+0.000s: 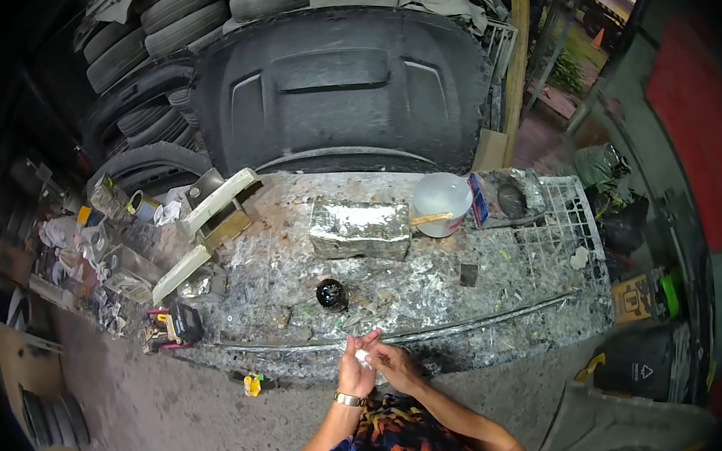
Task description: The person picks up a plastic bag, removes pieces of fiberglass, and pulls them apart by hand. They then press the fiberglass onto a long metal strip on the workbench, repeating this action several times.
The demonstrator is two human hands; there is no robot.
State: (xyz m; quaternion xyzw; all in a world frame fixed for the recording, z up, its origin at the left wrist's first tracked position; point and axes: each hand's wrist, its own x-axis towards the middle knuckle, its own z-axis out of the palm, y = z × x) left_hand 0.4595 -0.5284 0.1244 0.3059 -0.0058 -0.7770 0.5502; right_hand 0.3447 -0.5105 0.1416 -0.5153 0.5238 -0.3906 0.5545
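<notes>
My left hand (pixel 355 374), with a metal-banded watch (pixel 351 400) at its wrist, is at the front edge of the workbench (pixel 305 285). Its fingers are closed about a small white thing (pixel 362 357), too small to name. My right hand (pixel 397 367) meets it from the right, fingertips closed on the same white thing. Just beyond my hands, a round, glossy black object (pixel 332 294) sits on the bench. Farther back lies a paint-smeared rectangular block (pixel 361 228). To its right stands a whitish bucket (pixel 442 200), with a flat wooden stick (pixel 431 219) across its near side.
A long thin strip (pixel 455 322) runs along the bench's front. Light bars (pixel 181 274), cans and a cordless tool (pixel 173 327) crowd the left side. Behind stands a dark car hood (pixel 337 96), with stacked tires (pixel 182 21). A wire grid (pixel 578 213) lies at the right.
</notes>
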